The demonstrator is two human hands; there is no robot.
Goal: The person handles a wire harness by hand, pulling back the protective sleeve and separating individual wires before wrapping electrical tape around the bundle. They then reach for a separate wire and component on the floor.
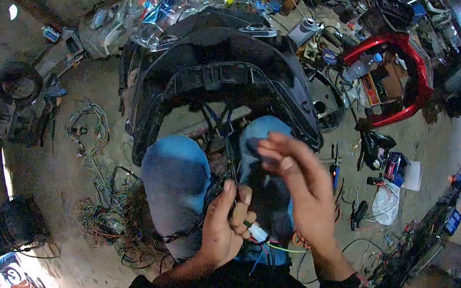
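Observation:
My left hand (225, 224) is closed around a bundle of wires between my legs, with a dark strand rising by the thumb. From its lower right side sticks a white plug connector (257, 232), with thin green, red and blue wires (280, 247) trailing out. My right hand (305, 185) is raised above my thigh, up and to the right of the left one, and blurred by motion. Its fingers are bent together towards the thumb; a dark patch (255, 146) shows at the fingertips, too smeared to name.
In front of my knees lies a large black plastic fairing (217, 76). Tangled wiring (104, 208) is on the floor to the left. A red frame-shaped panel (421, 83), a clear bottle (363, 67), a spray can (303, 31) and scattered tools lie ahead and right. A tyre (19, 82) is far left.

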